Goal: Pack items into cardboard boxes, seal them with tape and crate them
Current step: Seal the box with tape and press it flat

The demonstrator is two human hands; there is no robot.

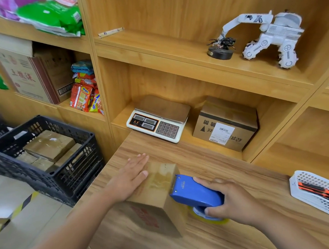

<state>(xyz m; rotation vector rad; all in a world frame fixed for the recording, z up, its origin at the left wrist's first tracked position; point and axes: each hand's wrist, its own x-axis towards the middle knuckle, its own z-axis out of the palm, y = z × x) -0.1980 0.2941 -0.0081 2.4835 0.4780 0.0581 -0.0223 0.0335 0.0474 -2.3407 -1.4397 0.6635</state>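
Cardboard box (156,193), lower centre, right of the black crate (73,176): left hand (132,175) lies flat-fingered on top; right hand (230,199) grips the blue tape dispenser (196,193), fingers curled, at its right edge. Tape may wrinkle if the box slides.

Left hand (133,178) flat, fingers straight; right hand (228,199) curled, gripping

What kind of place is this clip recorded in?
Likely a small shop's parcel-packing station: a weighing scale and a labelled parcel sit on the shelf, and a black crate holds taped boxes.
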